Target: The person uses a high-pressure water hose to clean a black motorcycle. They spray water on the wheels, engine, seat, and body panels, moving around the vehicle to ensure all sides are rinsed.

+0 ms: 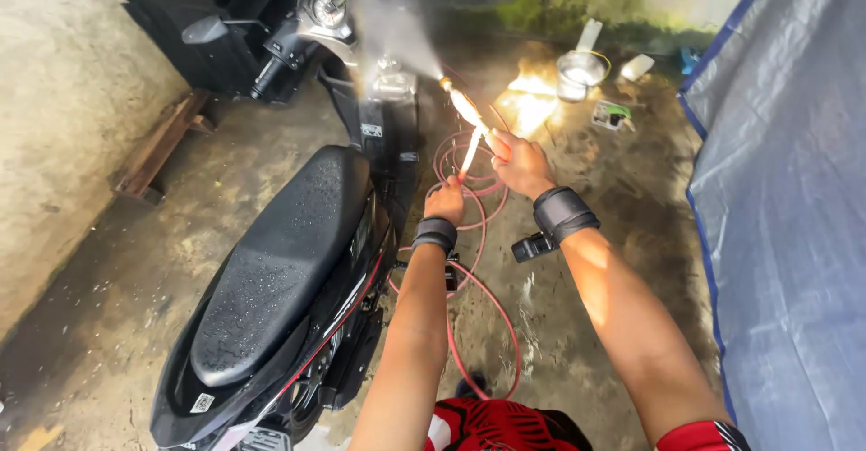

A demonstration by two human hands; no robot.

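Observation:
My right hand [520, 164] grips the rear of a slim spray lance [468, 110] that shoots a white water jet toward the front of a black scooter [298, 262]. My left hand [446, 202] holds the red hose [475, 234] just below the lance. Both wrists wear black bands. The scooter stands to my left, its wet black seat [284, 253] covered in droplets. The spray hits near the handlebar and dashboard [327, 7]. The hose coils on the wet concrete under my arms.
A blue-grey tarp [785, 207] hangs along the right. A clear plastic container [578, 73] and small bottles sit on the ground ahead. A wooden plank [158, 149] lies by the left wall. A dark box stands at the upper left.

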